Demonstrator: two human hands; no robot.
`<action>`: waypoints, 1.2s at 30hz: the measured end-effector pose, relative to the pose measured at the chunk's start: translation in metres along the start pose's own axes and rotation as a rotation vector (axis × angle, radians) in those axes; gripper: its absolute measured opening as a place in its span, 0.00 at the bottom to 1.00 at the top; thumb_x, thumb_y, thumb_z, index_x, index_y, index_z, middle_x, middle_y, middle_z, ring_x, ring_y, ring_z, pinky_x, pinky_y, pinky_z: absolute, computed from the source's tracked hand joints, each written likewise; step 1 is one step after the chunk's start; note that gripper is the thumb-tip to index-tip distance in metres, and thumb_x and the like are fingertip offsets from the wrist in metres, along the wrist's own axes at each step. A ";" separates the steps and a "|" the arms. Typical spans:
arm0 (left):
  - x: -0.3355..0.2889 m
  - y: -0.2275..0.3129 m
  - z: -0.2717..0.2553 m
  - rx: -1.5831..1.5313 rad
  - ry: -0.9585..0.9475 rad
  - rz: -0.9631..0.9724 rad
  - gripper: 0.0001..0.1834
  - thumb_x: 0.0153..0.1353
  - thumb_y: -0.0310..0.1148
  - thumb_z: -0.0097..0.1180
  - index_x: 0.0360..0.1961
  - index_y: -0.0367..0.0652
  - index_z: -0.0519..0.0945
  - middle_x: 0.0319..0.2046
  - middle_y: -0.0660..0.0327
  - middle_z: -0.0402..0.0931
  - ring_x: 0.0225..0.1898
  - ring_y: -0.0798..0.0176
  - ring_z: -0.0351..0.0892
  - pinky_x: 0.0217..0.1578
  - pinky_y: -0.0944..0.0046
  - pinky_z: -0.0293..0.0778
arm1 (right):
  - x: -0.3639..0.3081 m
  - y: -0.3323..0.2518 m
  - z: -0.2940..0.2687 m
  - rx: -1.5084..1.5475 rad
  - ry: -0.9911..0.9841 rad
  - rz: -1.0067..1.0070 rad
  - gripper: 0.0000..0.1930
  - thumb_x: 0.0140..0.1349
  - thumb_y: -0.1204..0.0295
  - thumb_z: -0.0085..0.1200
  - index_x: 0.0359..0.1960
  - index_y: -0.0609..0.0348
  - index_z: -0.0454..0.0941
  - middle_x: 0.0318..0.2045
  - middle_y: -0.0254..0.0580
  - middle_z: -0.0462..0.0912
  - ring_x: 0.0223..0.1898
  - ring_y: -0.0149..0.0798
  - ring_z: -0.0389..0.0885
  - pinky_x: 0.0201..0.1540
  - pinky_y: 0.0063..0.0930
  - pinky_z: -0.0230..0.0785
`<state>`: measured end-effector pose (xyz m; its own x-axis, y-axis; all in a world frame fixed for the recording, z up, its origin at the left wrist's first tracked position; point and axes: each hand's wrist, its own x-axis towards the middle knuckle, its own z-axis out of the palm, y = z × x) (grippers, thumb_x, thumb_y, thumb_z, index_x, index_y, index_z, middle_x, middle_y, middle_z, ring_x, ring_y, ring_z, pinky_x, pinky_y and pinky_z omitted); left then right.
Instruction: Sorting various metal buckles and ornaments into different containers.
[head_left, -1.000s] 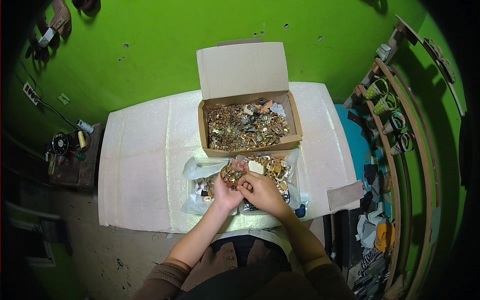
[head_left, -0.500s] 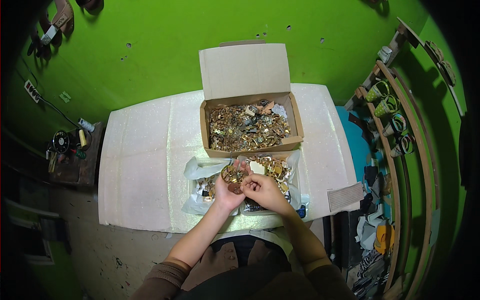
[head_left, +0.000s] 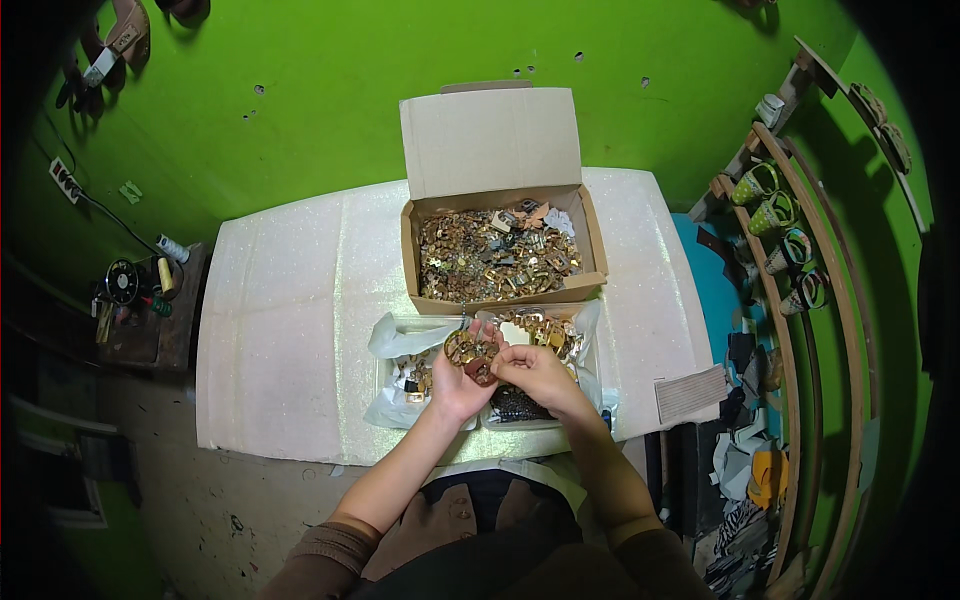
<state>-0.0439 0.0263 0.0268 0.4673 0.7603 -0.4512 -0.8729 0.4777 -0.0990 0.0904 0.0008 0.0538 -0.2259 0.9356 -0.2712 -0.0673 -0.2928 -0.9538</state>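
My left hand (head_left: 460,395) is turned palm up over the two lined trays, cupping a pile of small gold and brown metal fittings (head_left: 470,353), some of them ring-shaped. At the right edge of that pile, my right hand (head_left: 540,380) pinches with thumb and forefinger; whatever is in the pinch is too small to make out. Beneath my hands, the left tray (head_left: 383,378) holds gold and dark fittings in clear plastic. Gold pieces and a cluster of dark beads (head_left: 515,406) lie in the right tray (head_left: 590,365), partly hidden by my right hand.
Behind the trays stands an open cardboard box (head_left: 595,245) full of mixed metal fittings. A grey ribbed piece (head_left: 690,394) lies at the right edge of the pale-covered table (head_left: 275,330). To the right are a wooden rack (head_left: 815,250) with sandals and scraps; at left, a small table with thread spools (head_left: 172,250).
My right hand has shifted slightly right and up, exposing more of the dark beads below. My left hand stays nearly in place, with the fittings in its palm showing a little more.
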 end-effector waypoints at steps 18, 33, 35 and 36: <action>-0.004 0.005 0.006 -0.090 0.036 0.014 0.12 0.61 0.34 0.37 0.40 0.41 0.71 0.39 0.56 0.71 0.45 0.56 0.69 0.52 0.56 0.65 | 0.048 0.022 -0.050 -0.576 0.512 -0.048 0.10 0.46 0.68 0.55 0.24 0.63 0.77 0.20 0.38 0.78 0.22 0.31 0.75 0.27 0.23 0.67; -0.003 0.002 0.005 -0.059 0.019 0.006 0.13 0.62 0.34 0.36 0.39 0.41 0.73 0.38 0.57 0.72 0.45 0.57 0.70 0.54 0.56 0.63 | 0.037 -0.007 -0.018 -0.650 0.345 -0.457 0.07 0.51 0.71 0.51 0.30 0.60 0.76 0.28 0.42 0.75 0.27 0.41 0.76 0.30 0.29 0.68; -0.004 0.001 0.004 0.004 -0.035 -0.022 0.14 0.61 0.35 0.36 0.40 0.41 0.72 0.41 0.56 0.72 0.47 0.60 0.71 0.52 0.60 0.65 | 0.028 -0.022 -0.008 -0.686 0.238 -0.509 0.09 0.51 0.72 0.52 0.34 0.62 0.74 0.29 0.43 0.74 0.30 0.40 0.75 0.34 0.28 0.67; -0.002 0.001 -0.002 0.005 -0.035 -0.025 0.14 0.61 0.35 0.36 0.40 0.41 0.72 0.41 0.56 0.72 0.47 0.60 0.71 0.52 0.60 0.65 | 0.029 -0.023 -0.006 -0.720 0.195 -0.546 0.09 0.51 0.72 0.53 0.34 0.61 0.75 0.29 0.42 0.74 0.32 0.41 0.73 0.35 0.28 0.66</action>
<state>-0.0460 0.0242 0.0265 0.4932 0.7631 -0.4176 -0.8604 0.4987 -0.1049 0.0914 0.0360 0.0666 -0.1688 0.9436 0.2847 0.5188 0.3307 -0.7884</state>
